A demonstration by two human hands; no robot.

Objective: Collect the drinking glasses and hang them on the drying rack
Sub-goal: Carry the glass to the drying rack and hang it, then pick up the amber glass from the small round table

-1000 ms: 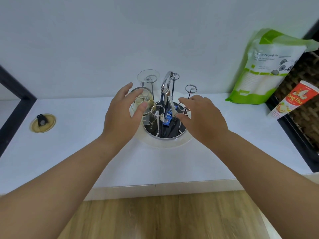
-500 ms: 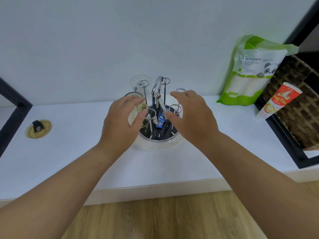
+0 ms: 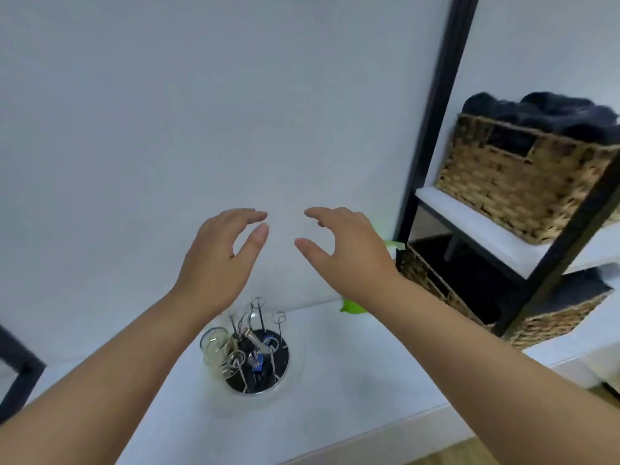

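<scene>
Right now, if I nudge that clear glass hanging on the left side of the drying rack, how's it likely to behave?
The glass looks thin and clear, so probably fragile and light. It sits tilted over a wire peg of the drying rack, so a nudge would likely make it rock or swing rather than slide. Its smooth surface may be slippery. Both hands are raised above it, empty.

My hands (image 3: 214, 260) (image 3: 349, 253) hover apart above the rack (image 3: 258, 360), which stands on the counter (image 3: 352, 380). A glass (image 3: 214, 345) hangs on its left side. Baskets (image 3: 523, 182) sit on shelves to the right.
</scene>
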